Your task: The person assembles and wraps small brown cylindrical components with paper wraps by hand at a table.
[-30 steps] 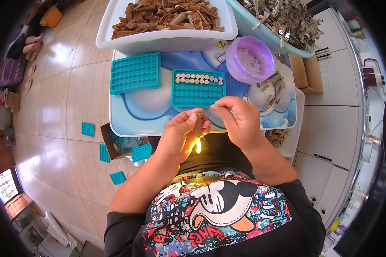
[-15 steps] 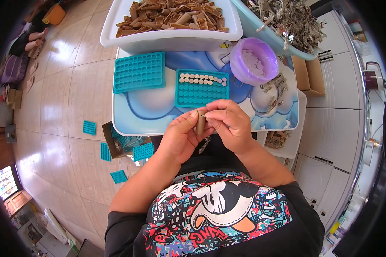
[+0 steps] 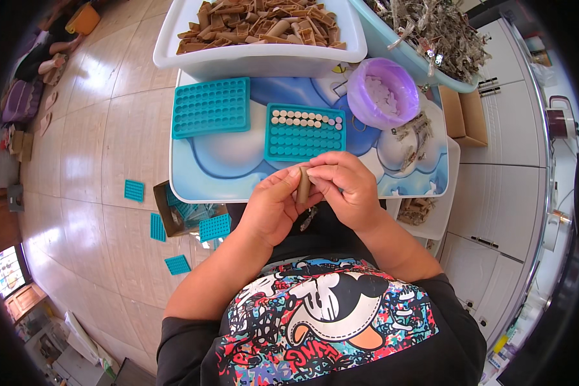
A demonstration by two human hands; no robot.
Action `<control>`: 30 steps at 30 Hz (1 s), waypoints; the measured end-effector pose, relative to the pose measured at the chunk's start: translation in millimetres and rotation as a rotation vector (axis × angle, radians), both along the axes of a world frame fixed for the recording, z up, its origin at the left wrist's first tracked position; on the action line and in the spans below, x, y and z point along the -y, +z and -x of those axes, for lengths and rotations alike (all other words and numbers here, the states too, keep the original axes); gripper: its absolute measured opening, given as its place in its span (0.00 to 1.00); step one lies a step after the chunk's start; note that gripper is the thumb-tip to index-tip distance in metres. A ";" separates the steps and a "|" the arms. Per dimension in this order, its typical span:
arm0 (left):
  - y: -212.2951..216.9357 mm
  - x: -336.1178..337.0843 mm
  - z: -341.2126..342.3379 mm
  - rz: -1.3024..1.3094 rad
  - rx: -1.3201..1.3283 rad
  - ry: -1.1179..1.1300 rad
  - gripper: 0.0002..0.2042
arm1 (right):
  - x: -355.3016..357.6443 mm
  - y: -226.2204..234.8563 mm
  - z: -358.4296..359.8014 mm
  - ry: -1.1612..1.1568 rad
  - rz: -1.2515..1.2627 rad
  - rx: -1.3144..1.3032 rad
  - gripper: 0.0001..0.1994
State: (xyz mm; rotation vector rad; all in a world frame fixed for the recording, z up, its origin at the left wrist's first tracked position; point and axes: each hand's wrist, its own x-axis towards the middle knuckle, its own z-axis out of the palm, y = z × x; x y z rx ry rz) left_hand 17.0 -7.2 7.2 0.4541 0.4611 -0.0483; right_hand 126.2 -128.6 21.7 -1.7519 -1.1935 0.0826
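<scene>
Over the table's near edge, my left hand (image 3: 278,199) holds a small brown half-round plastic casing (image 3: 303,184) between thumb and fingers. My right hand (image 3: 349,190) pinches at the casing's upper end; whatever its fingertips grip there is hidden. Below the hands dangles a thin greyish piece (image 3: 309,220), too small to make out. Just beyond my fingers lies a teal tray (image 3: 305,157) with round pockets; pale round discs (image 3: 296,114) fill much of its two far rows.
Left of that tray are stacked teal trays (image 3: 211,108). A white bin (image 3: 257,61) of brown casings, a teal tub (image 3: 408,55) of wiry parts and a purple bowl (image 3: 367,119) of whitish pieces stand at the back. A cardboard box (image 3: 172,222) sits on the floor.
The casing has turned slightly in my fingers, and a small dark bit at my right fingertips no longer shows. Both hands stay in nearly the same place.
</scene>
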 end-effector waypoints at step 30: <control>4.4 4.2 -4.1 0.017 -0.045 0.053 0.17 | -5.5 0.8 1.0 -0.007 -0.023 0.182 0.07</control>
